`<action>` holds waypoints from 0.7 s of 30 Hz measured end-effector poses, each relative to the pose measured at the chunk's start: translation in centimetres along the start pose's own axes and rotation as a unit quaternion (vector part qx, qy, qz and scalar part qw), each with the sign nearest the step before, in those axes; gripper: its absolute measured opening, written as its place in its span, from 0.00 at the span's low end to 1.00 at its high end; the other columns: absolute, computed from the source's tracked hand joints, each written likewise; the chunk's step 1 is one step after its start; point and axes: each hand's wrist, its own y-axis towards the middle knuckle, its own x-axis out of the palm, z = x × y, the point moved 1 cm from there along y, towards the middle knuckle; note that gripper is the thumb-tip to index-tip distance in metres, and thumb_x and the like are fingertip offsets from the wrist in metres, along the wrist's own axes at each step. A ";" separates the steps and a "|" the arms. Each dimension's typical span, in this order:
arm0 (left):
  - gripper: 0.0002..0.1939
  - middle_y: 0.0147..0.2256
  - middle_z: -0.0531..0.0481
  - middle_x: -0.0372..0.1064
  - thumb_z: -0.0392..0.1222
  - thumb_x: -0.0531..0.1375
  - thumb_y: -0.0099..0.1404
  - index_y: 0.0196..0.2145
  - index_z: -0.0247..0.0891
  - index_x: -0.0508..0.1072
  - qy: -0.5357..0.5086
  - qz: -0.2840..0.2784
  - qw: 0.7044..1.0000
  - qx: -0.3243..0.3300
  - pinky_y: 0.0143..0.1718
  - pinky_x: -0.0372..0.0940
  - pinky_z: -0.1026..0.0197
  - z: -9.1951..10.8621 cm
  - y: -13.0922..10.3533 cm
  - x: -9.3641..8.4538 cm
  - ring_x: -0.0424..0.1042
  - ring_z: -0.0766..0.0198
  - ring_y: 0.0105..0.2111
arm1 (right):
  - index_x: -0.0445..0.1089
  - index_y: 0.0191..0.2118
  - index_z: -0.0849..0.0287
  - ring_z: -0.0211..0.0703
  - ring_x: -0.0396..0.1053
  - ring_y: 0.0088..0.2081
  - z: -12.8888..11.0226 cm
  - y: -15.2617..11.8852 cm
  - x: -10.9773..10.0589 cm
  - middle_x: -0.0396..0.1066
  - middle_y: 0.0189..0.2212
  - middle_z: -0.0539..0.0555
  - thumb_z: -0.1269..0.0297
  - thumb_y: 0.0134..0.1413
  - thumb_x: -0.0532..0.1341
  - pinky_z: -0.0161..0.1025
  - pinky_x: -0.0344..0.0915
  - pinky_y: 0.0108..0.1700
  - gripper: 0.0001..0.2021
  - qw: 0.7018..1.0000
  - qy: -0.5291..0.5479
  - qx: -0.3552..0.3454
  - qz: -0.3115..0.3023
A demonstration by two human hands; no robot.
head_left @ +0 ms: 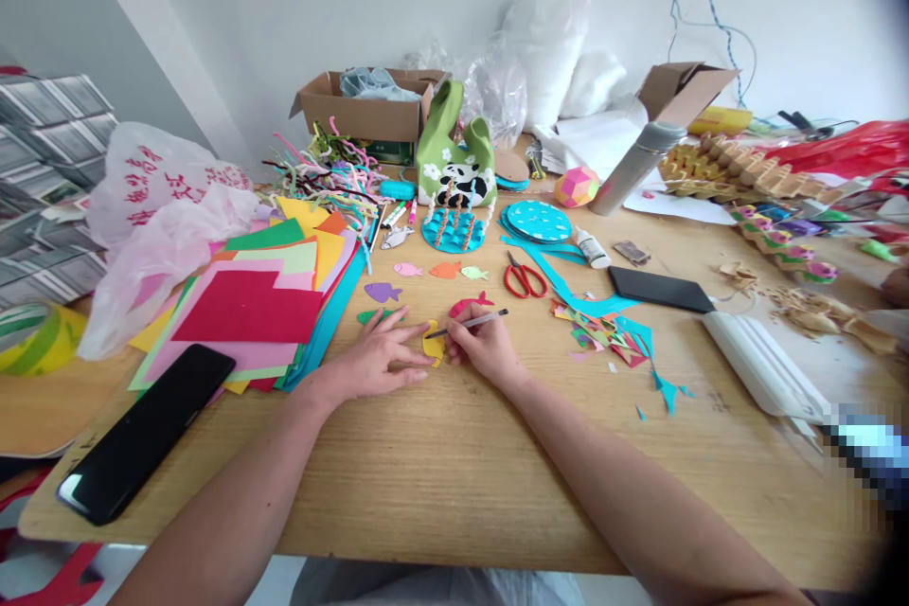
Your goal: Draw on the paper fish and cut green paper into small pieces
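From where I stand, the yellow paper fish lies on the wooden table between the person's hands. The right hand pinches a slim grey pen, its tip at the fish; the left hand lies with fingers loosely spread, gripping nothing, fingertips by the fish's left side.

Farther off, the pink paper fish, orange paper fish, pale green paper fish and purple paper fish seem cut and marked already. The yellow one looks cut out, its marking probably unfinished. The dark green paper fish is partly covered by the left hand; I can't tell its markings. Red-handled scissors lie unused to the right.
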 end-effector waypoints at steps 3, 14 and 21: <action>0.15 0.64 0.56 0.53 0.55 0.56 0.66 0.49 0.59 0.74 0.003 -0.004 1.000 -0.002 0.63 0.36 0.33 0.1 0.0 -0.1 0.37 0.44 0.67 | 0.59 0.30 0.56 0.34 0.65 0.14 -0.1 0.0 0.0 0.68 0.16 0.45 0.59 0.48 0.63 0.31 0.64 0.16 0.12 1.000 -0.006 0.002 -0.001; 0.15 0.64 0.56 0.53 0.54 0.56 0.66 0.49 0.58 0.74 0.018 -0.009 1.000 -0.004 0.63 0.36 0.34 0.2 0.0 -0.1 0.37 0.44 0.67 | 0.58 0.29 0.56 0.35 0.65 0.14 -0.3 -0.1 0.1 0.68 0.16 0.45 0.60 0.48 0.63 0.30 0.64 0.15 0.12 1.000 -0.012 0.003 -0.004; 0.15 0.64 0.56 0.54 0.53 0.57 0.65 0.49 0.58 0.74 0.002 -0.003 1.000 -0.003 0.63 0.36 0.34 0.2 0.0 -0.2 0.38 0.44 0.67 | 0.58 0.29 0.56 0.34 0.65 0.14 -0.3 -0.1 0.0 0.68 0.16 0.45 0.60 0.47 0.63 0.30 0.64 0.15 0.12 1.000 -0.010 0.002 -0.006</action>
